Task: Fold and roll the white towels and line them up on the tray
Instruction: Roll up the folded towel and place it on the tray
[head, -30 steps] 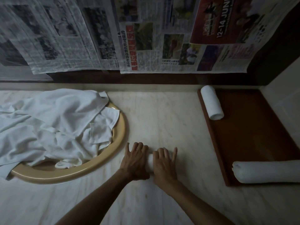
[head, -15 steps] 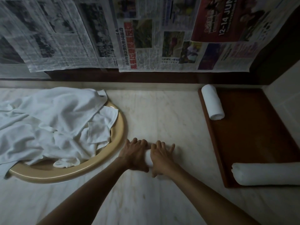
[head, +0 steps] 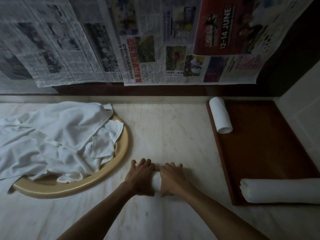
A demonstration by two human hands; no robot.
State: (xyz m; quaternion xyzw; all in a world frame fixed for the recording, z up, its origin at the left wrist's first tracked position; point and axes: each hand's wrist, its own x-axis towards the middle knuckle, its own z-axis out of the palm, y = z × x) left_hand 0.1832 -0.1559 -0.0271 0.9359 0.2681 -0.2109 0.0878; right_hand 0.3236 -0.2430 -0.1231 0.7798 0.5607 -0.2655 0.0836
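head camera looks steeply down, close over a dim, perhaps marble counter (head: 173,135).

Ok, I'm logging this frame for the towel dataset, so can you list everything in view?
towel being rolled: 1, white, on the counter, under both hands
rolled towels: 2, white, on the tray, one at its far left corner, one at its near edge
tray: 1, dark brown, at the right
unfolded towels: a heap, count unclear, white, over the basin at the left
basin: 1, beige, round, set in the counter
counter: 1, pale marble
newspaper sheets: several, hanging on the back wall
left hand: on the roll
right hand: on the roll
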